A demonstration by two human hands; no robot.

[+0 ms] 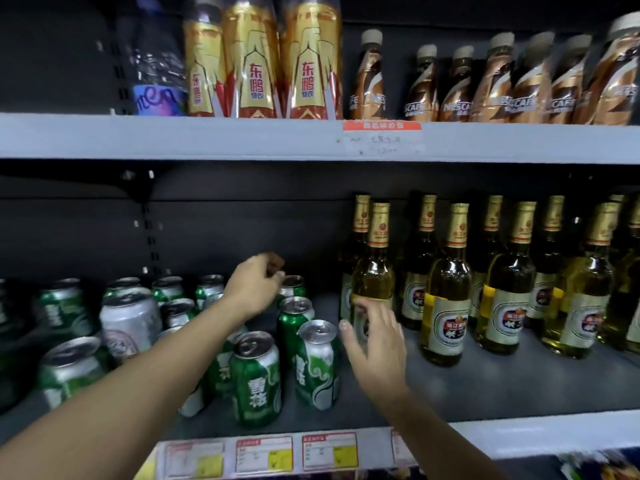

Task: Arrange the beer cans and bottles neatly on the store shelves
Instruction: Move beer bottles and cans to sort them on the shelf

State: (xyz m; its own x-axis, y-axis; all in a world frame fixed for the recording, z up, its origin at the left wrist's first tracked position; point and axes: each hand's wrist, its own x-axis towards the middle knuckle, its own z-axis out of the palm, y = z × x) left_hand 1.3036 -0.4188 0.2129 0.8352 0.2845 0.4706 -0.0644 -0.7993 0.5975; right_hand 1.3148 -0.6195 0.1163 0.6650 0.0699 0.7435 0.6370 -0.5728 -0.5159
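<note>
While the fingers of the left hand (254, 289) curled loosely above a rear can (292, 285), they held nothing that could be seen; whether the fingertips touched the can's rim could not be told. The fingers of the right hand (377, 344) were spread and nearly straight, close in front of the lower body of the nearest bottle (372, 271), not closed round it. Both forearms reached in over the front edge of the lower shelf (519, 434).

The green cans stood in a loose cluster on the left half of that shelf, unevenly spaced, with a front can (256, 379) and a can beside it (318, 365) nearest the edge and a silver can (130, 320) further left. The beer bottles stood upright in rows on the right half, the nearest one set apart from the rest, towards the cans. A price label (329, 452) hung on the shelf lip below.

The step in hand appeared to be straightening the boundary between cans and bottles. The next move likely called for the right hand to close round the nearest bottle and shift it towards its row, while the left took the rear can by its top and lined it up behind the others, without knocking the crowded neighbours.
</note>
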